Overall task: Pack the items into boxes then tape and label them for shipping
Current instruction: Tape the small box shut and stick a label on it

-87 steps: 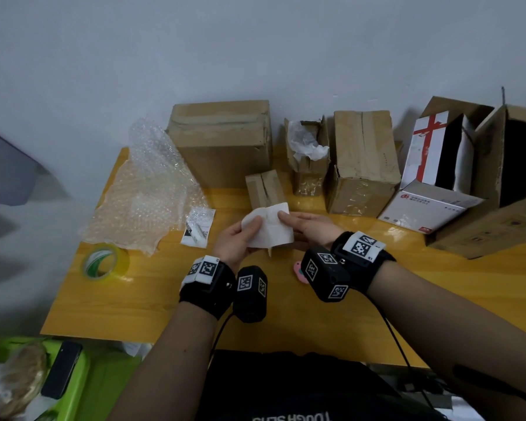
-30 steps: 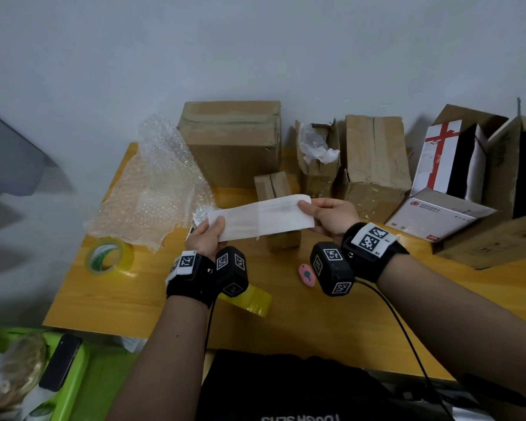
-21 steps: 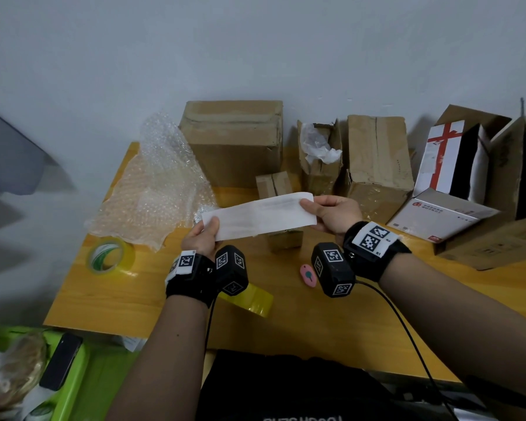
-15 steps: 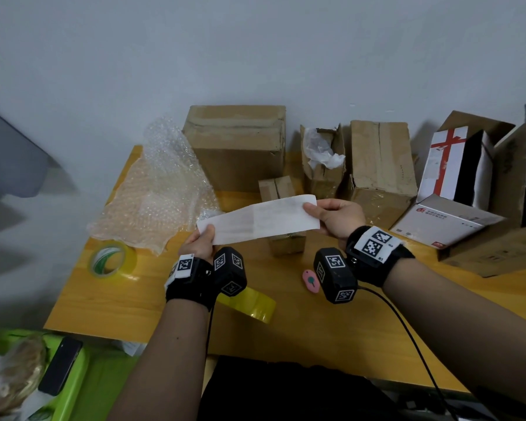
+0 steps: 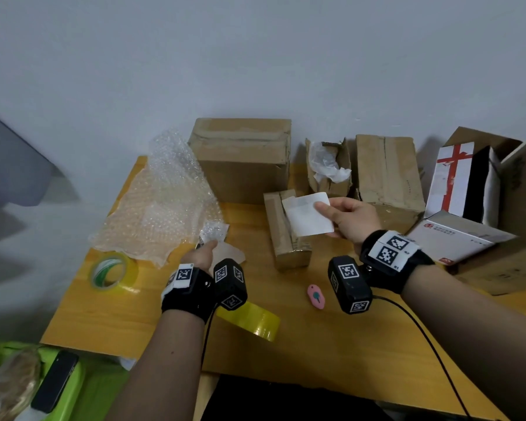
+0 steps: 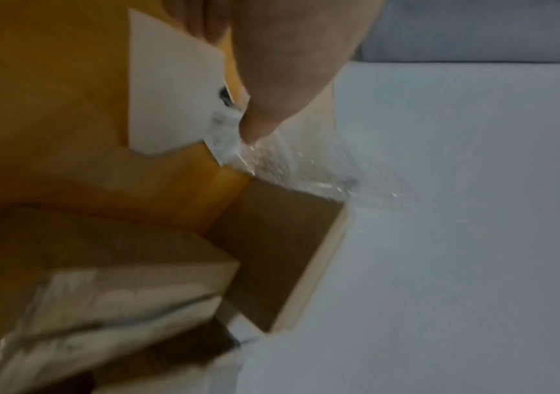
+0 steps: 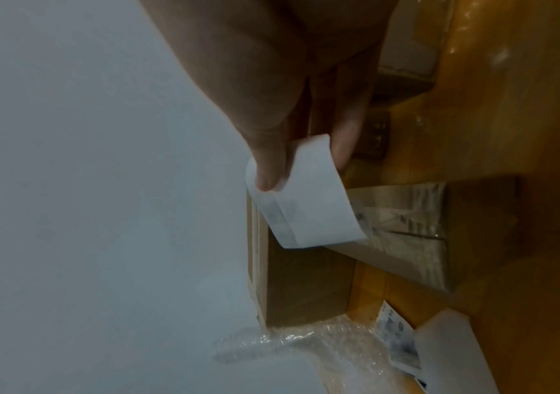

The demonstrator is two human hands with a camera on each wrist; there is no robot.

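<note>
Right hand (image 5: 351,218) pinches label (image 5: 308,214): light, limp, sticky, best edge-held | left hand (image 5: 201,254) lowers backing paper (image 5: 227,253), grip unclear | target small box (image 5: 286,232)

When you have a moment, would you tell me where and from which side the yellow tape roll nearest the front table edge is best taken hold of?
Grip the yellow tape roll across its outer band, coming from above. It appears to lie tilted near the front of the table, partly under the left wrist, so its exposed right end is the easiest part. The left hand is closest; the right hand pinches the label.
</note>
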